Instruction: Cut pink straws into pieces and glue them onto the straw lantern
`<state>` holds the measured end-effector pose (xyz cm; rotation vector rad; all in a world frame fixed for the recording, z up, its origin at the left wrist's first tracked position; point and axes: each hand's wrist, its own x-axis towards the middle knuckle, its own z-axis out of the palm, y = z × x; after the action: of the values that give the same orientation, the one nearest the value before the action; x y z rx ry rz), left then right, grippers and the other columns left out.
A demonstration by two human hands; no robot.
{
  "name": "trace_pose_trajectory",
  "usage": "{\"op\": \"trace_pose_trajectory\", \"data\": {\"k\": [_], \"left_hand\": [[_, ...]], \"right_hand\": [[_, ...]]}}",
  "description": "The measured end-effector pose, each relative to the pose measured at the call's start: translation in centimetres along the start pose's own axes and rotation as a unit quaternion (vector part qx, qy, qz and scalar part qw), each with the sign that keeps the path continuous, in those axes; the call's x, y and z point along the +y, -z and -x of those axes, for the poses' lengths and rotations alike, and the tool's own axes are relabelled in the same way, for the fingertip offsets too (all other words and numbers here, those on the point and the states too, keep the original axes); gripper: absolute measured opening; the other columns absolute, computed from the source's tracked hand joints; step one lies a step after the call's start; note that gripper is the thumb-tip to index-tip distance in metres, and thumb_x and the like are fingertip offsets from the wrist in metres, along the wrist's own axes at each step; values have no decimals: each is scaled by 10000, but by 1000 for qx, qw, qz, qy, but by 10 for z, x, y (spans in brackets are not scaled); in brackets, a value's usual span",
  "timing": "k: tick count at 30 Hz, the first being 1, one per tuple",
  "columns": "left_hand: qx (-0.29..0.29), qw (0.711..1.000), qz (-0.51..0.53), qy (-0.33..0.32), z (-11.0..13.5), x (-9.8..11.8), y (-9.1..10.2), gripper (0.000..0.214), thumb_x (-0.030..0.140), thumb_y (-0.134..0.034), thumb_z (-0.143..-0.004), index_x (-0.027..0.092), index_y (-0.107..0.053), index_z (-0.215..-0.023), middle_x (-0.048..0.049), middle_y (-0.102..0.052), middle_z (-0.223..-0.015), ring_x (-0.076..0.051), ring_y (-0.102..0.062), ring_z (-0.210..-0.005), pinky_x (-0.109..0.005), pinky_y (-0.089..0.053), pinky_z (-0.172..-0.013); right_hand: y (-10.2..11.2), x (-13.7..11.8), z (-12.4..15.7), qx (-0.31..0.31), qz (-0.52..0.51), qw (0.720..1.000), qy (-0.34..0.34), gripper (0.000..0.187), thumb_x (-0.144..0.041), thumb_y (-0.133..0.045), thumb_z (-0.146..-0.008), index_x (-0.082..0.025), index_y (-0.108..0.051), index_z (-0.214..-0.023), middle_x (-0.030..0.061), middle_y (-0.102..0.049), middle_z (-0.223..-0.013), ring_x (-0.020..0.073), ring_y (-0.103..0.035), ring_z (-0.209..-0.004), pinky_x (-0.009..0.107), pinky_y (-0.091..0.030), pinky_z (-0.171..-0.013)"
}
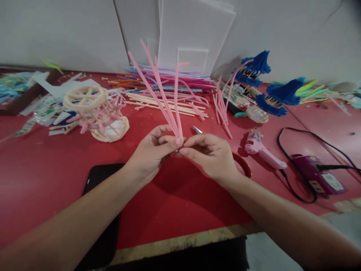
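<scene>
In the head view, the left hand [152, 150] holds a small fan of pink fuzzy stems [163, 98] above the middle of the red counter [180, 214], its fingers closed on their lower ends while the free ends splay upward. The right hand [216, 156] is just beside it, with thumb and forefinger brought narrowly together at the foot of the bunch; whether those fingers grip anything I cannot tell. A silver pointed tip [197, 130] and a red loop [244, 165] show past the right hand, partly covered by it. More loose pink stems [221, 109] lie farther back, near two blue-roofed models [284, 96]. Behind the bunch, heaps of coloured stems [135, 86] and pale sticks [169, 106] lie before white boards [194, 30] leaning on the wall. To the left a cream and pink model [84, 99] stands tilted among scraps. A black flat device [97, 177] lies partly under the left forearm. On the right, a pink glue gun [265, 152] rests near a purple power block [318, 175] with black cords
</scene>
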<state>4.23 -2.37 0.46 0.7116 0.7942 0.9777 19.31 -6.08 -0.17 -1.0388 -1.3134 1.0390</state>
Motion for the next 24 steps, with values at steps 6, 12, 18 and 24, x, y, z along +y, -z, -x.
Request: {"op": "trace_pose_trajectory", "data": {"k": [6,12,18,24], "left_hand": [[16,987,-135,-90,3,-1,1,246,229,-829,-635,185,-596,-703,35,-685,-612,-94,-632,-553,-186,-455,-492],[37,969,-206,-134,5,-3,1,199,242,-805,-673,167,-654,-778,-12,-722,-735,-138,-677,-676,-242,-530,-645],[28,962,-212,-169,4,-6,3,196,211,-791,-695,186,-608,-763,13,-689,-722,-120,-657,-672,-216,-524,-634],[10,963,-193,-187,3,-6,1,176,209,-770,-718,199,-596,-741,24,-677,-729,-122,-653,-690,-228,-531,-654]], "right_hand": [[3,4,-2,11,92,996,3,32,-194,-697,-758,-185,-707,-786,18,-744,-763,145,-690,-691,279,-576,-681],[6,0,-1,-7,310,937,162,145,-119,-599,-804,-225,-669,-733,-11,-722,-732,133,-667,-685,265,-531,-711],[5,1,-1,-20,339,914,222,175,-107,-557,-833,-225,-654,-748,-10,-730,-751,125,-675,-698,248,-524,-720],[6,2,-1,-17,334,914,230,186,-102,-557,-821,-239,-658,-746,-9,-731,-755,136,-687,-718,259,-535,-744]]}}
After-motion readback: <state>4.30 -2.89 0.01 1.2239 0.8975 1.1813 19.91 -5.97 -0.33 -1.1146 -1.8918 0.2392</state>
